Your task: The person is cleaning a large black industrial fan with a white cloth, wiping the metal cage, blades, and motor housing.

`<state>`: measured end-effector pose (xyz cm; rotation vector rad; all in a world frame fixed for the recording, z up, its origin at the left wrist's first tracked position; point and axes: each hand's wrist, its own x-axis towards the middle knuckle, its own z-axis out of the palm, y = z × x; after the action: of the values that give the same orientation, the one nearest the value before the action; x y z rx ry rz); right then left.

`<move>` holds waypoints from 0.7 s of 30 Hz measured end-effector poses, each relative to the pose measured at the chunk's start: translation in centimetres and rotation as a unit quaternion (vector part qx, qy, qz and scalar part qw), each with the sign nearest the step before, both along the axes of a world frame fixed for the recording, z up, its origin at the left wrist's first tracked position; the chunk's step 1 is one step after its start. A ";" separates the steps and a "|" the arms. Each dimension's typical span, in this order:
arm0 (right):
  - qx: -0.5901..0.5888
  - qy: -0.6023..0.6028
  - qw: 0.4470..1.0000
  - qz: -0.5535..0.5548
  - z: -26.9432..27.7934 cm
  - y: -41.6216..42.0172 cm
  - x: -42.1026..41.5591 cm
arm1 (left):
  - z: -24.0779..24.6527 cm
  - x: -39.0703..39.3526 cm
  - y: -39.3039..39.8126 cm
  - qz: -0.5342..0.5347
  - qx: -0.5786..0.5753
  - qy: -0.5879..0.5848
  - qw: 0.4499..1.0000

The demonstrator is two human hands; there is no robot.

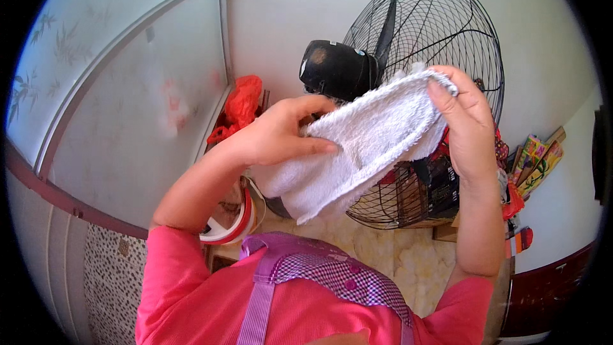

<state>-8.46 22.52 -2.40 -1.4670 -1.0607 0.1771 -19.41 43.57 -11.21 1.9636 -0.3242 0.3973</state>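
A white terry cloth [378, 129], folded over on itself, is stretched between my two hands. My left hand [287, 132] grips its left part, with the thumb lying on top and the fingers partly hidden behind it. At its upper right corner, my right hand [459, 105] pinches the hem between thumb and fingers. Just beyond the cloth stands a large black fan, its motor housing [337, 68] facing me and its wire guard [445, 19] rising to the right. The cloth hides the middle of the fan.
Frosted glass panels [143, 72] in a metal frame run along the left. A red plastic bag [243, 100] lies beside them, above a red-and-white bucket [239, 225]. Colourful packets [536, 158] lean against the right wall. A dark red wooden surface [546, 292] is at lower right.
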 end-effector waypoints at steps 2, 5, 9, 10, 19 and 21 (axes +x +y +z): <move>0.048 0.033 0.998 -0.015 0.1 -0.6 0.8 | -1.0 -0.1 0.6 0.066 0.045 -0.027 0.996; 0.071 0.050 0.996 -0.025 0.0 -0.7 1.5 | -2.0 -0.5 1.6 0.149 0.090 -0.052 0.983; 0.039 0.004 0.999 -0.028 0.2 -0.9 1.8 | -1.9 -0.7 2.6 0.240 0.105 -0.115 0.958; 0.032 -0.014 0.999 -0.032 0.3 -0.9 1.9 | -1.4 -0.9 2.8 0.262 0.097 -0.111 0.954; 0.050 0.006 0.999 -0.014 1.4 -1.1 1.6 | 1.9 -1.6 5.4 0.381 -0.020 -0.223 0.897; 0.058 0.010 0.998 -0.004 1.6 -1.0 1.5 | 2.4 -1.7 5.8 0.384 -0.016 -0.253 0.888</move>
<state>-7.01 21.51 -0.77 -1.3625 -1.0316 0.1231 -21.07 49.34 -8.85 1.8643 0.1636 1.4283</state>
